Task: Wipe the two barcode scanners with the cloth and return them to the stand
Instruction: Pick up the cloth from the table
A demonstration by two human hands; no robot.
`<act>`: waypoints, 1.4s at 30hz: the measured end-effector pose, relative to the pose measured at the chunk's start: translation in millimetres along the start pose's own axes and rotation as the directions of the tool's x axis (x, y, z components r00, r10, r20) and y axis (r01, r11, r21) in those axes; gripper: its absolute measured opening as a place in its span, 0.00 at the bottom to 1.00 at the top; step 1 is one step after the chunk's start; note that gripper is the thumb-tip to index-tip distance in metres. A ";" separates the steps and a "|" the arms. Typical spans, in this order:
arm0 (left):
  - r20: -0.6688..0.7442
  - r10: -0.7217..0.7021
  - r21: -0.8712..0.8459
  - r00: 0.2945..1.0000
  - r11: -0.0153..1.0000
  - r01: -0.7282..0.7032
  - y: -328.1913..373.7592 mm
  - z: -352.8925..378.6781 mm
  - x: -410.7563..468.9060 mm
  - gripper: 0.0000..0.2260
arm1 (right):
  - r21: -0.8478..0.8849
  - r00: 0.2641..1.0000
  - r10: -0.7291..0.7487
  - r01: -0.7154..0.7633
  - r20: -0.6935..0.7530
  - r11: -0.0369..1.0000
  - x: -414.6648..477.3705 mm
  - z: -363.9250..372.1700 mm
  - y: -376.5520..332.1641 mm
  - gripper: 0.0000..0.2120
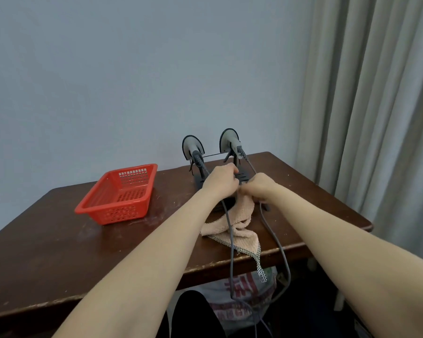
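Your left hand (220, 178) and right hand (259, 187) meet, both pinching the cloth (239, 223) — both scanners (192, 148) sit on the stand (242, 176).

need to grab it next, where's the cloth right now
In the head view the cloth lies right of centre on the table, bunched under both hands, one corner hanging over the front edge.
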State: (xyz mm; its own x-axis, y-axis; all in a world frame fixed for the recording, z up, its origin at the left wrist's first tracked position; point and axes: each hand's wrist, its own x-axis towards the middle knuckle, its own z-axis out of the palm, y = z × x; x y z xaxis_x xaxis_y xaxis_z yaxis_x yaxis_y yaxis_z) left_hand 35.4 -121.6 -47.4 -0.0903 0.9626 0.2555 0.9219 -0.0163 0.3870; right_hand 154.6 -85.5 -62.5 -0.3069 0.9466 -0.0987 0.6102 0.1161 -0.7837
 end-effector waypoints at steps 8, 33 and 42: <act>0.041 -0.148 -0.516 0.988 0.844 0.148 22.5 -45.0 11.8 0.17 | 0.662 0.999 -0.027 0.035 -0.022 0.748 -1.5 -36.8 -41.3 0.08; -0.049 -0.406 -0.918 0.913 0.379 0.119 4.2 -87.2 72.0 0.08 | 0.445 0.961 0.050 -0.172 0.272 0.879 43.7 -44.7 -56.7 0.45; -0.007 -0.362 -0.972 0.932 0.222 0.079 1.5 -111.9 67.7 0.06 | 0.737 0.980 -0.004 -0.147 0.198 0.660 54.8 -36.7 -57.5 0.26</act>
State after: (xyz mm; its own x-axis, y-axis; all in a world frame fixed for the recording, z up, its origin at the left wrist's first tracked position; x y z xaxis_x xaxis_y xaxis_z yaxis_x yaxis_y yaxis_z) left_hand -11.4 -86.7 69.7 -0.4205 0.9013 0.1041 -0.1684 -0.1903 0.9672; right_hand 129.5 -29.3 -0.3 -0.4479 0.8678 -0.2153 -0.0911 -0.2838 -0.9545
